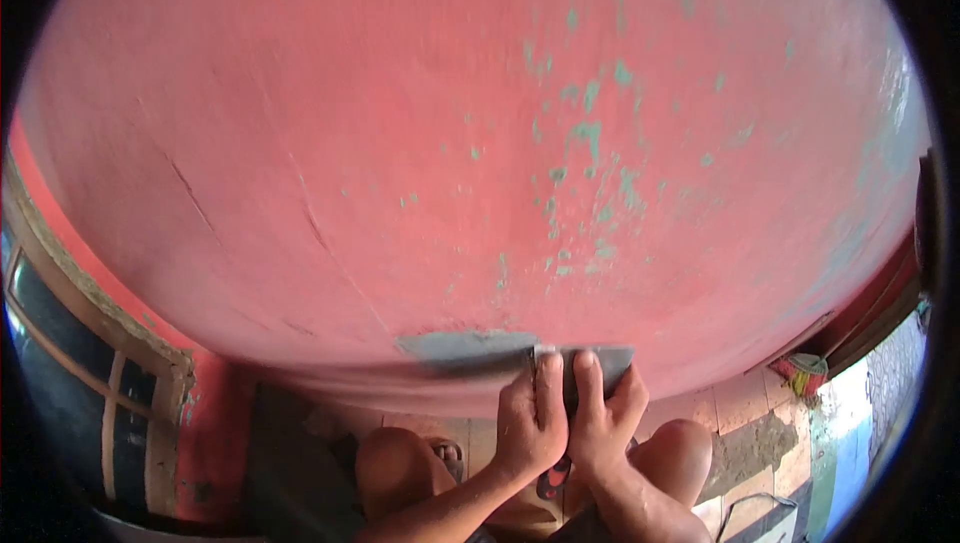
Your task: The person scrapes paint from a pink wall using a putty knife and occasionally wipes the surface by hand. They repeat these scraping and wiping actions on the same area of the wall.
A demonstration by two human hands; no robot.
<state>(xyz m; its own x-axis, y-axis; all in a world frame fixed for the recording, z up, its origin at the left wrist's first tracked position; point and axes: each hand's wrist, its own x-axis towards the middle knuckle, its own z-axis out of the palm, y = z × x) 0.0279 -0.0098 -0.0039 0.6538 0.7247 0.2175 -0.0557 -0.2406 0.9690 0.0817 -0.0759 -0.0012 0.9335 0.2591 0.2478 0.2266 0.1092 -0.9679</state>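
My left hand (530, 423) and my right hand (605, 423) are side by side at the foot of a red painted wall (400, 143). Both are closed on a dark grey flat sheet (618, 356), thumbs lying on its upper face. Its exact kind, and whether it is one piece or two, I cannot make out. The sheet's far edge is at the wall surface. Just left of it, a bare grey patch (465, 345) shows in the paint. Above, the wall has many green flecks (590, 143) where the red is worn through.
My bent knees (400, 468) flank my forearms over a tiled floor (700, 408). On the left stands a framed window (130, 383) with a rough edge. A broom head (803, 371) lies to the right, near a dark brown board (880, 313). A rough cement patch (755, 453) crosses the tiles.
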